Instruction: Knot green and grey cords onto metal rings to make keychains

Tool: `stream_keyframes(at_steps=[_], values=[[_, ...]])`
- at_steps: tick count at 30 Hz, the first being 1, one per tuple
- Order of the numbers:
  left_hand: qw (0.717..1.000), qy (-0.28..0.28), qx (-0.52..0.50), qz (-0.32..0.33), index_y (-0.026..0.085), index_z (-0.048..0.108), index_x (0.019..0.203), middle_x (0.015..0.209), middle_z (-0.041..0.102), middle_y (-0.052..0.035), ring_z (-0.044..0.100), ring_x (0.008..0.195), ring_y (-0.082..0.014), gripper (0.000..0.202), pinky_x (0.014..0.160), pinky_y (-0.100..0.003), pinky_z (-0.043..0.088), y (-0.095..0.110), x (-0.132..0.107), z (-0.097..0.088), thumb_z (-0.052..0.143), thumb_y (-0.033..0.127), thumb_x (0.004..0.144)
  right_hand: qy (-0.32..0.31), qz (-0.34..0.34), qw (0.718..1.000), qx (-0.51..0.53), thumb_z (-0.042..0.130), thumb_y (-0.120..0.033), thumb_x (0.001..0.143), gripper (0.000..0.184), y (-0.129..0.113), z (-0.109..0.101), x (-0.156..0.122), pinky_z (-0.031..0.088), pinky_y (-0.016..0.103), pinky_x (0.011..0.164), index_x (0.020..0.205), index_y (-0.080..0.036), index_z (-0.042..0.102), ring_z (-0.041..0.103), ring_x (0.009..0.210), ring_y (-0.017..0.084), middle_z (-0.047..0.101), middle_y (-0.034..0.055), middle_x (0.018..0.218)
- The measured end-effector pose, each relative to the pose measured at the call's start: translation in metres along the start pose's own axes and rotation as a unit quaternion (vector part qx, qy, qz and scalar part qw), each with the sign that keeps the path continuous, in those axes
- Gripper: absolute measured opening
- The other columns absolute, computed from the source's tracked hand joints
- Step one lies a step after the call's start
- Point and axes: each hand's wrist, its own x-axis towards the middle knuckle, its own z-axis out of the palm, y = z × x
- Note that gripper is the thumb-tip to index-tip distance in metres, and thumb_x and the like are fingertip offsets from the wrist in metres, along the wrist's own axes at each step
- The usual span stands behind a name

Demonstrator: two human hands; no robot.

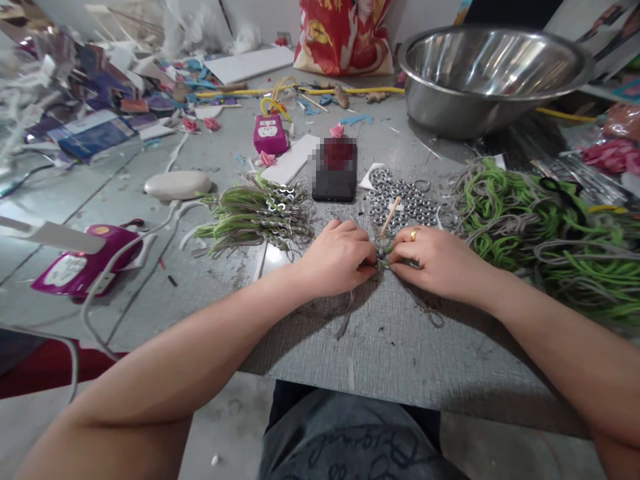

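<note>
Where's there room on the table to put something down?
Mostly bare: the table between the two forearms, nearer the shirt, with only specks and thin strands. A smaller patch sits between the left forearm and the nearer purple socket. It's crowded back left with scraps and on the right with green and grey cords.

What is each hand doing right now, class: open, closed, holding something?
Left hand: closed, pinching green-grey cord.
Right hand: closed, pinching cord too.
</note>
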Motion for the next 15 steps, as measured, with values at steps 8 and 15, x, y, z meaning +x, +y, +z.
stream_keyframes(at_steps=[8, 15], values=[[1.000, 0.001, 0.010, 0.001, 0.019, 0.066, 0.077, 0.076, 0.062, -0.0016, 0.049, 0.079, -0.0178, 0.009, 0.072, -0.032, 0.032, 0.0011, 0.0003, 0.0007, 0.062, 0.027, 0.074, 0.005, -0.006, 1.000, -0.007, 0.050, -0.020, 0.082, 0.017, -0.0030, 0.0015, -0.0001, 0.042, 0.033, 0.073, 0.076, -0.017, 0.066, 0.056, 0.079, 0.019, 0.061, 0.0061, 0.082], [1.000, -0.005, 0.021, -0.008, 0.020, 0.066, 0.078, 0.077, 0.062, -0.0015, 0.049, 0.082, -0.0181, 0.011, 0.072, -0.031, 0.030, 0.0029, 0.0000, 0.0009, 0.059, 0.028, 0.078, 0.032, -0.022, 0.999, -0.006, 0.051, -0.023, 0.083, 0.018, -0.0007, 0.0059, 0.0001, 0.041, 0.031, 0.070, 0.078, -0.018, 0.067, 0.056, 0.079, 0.018, 0.062, 0.0053, 0.082]])
